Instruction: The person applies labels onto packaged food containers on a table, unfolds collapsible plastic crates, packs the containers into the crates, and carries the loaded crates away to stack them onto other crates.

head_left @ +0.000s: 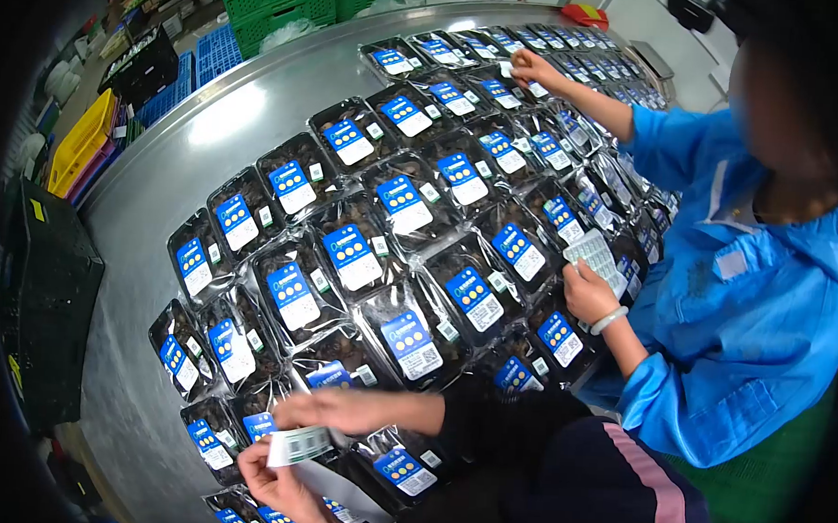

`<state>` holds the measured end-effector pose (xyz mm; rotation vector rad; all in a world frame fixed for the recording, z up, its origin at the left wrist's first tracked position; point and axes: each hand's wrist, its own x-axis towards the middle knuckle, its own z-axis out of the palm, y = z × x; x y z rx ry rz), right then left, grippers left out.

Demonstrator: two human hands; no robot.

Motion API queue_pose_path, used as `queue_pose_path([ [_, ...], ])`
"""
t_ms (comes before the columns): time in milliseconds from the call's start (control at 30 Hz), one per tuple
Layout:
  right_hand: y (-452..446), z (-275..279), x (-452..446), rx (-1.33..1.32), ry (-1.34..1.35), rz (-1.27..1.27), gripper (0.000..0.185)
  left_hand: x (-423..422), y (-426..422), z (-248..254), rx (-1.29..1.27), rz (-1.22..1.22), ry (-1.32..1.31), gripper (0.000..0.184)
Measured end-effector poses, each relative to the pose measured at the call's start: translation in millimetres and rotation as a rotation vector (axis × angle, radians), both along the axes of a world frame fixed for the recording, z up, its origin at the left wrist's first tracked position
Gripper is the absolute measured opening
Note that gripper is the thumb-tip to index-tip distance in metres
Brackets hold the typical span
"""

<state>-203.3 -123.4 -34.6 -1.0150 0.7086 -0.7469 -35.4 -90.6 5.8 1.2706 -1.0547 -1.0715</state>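
Observation:
My left hand (283, 494), at the bottom of the head view, grips a white sheet of stickers (303, 445) between thumb and fingers. Its printed end curls upward and its pale backing hangs down to the right. Just above the sheet is my right hand (333, 411), smeared by motion, so its fingers and anything in them cannot be made out. Under and around both hands lie black film-wrapped trays (210, 444) of dark food. Each has a blue and white label (411, 345), and many carry a small white sticker (447, 329) beside it.
A co-worker in a blue smock (716, 312) stands at right, one hand (588, 292) holding a sticker sheet, the other (532, 70) reaching over far trays. The trays stand in rows on a steel table (147, 278). Green crates (276, 8) and a black crate (48, 301) stand beyond its edge.

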Motion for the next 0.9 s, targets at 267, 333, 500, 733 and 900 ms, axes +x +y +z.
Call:
queue_pose_path([
  [267,126.7,-25.2,79.5,0.045,-0.331,0.293,0.057,24.6,35.1,66.8,-0.018,0.3,-0.27,0.038],
  [333,148.2,-26.3,91.3,0.127,-0.45,0.368,0.042,32.6,45.0,73.2,-0.117,0.28,-0.276,0.038],
  [500,168.6,-30.5,93.8,0.037,-0.394,0.443,0.04,39.7,63.3,87.6,-0.134,0.403,-0.375,0.029],
  [733,190.6,-33.8,86.0,-0.072,-0.291,0.537,0.037,52.6,79.7,83.6,-0.308,0.469,-0.41,0.033],
  [900,207.7,-33.5,75.1,-0.137,-0.218,0.58,0.035,62.3,88.9,85.4,-0.378,0.536,-0.44,0.033],
])
